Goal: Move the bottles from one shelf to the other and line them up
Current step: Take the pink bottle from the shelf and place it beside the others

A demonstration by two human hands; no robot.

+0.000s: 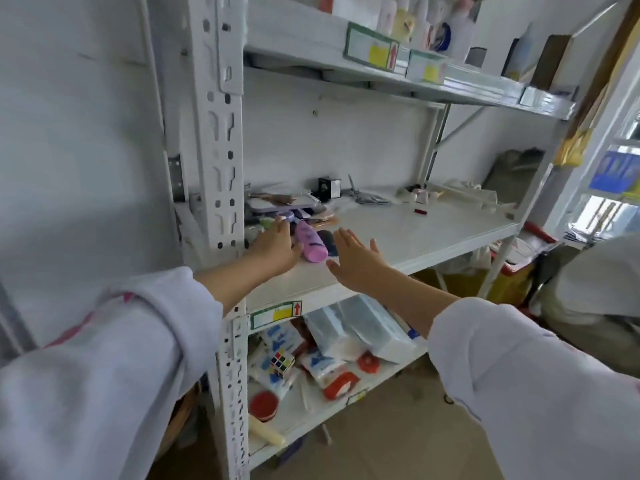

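Both sleeves reach in toward the middle shelf (398,233). The right hand (353,263) is flat above the front part of the shelf, its fingers apart and holding nothing. The left hand (273,245) is a little further in, at the left end, its fingers spread over small items; I cannot tell if it already grips one.

Between the hands lies the pink bottle (310,244) on its side, just beside the left hand, with a dark bottle (329,242) close behind it. I judge the step is to take the lying bottles. It is better to close each hand around the body of one bottle, lift it clear of the clutter, and not push the neighbours off the edge. Far above, bottles (412,22) stand on the top shelf (304,39).
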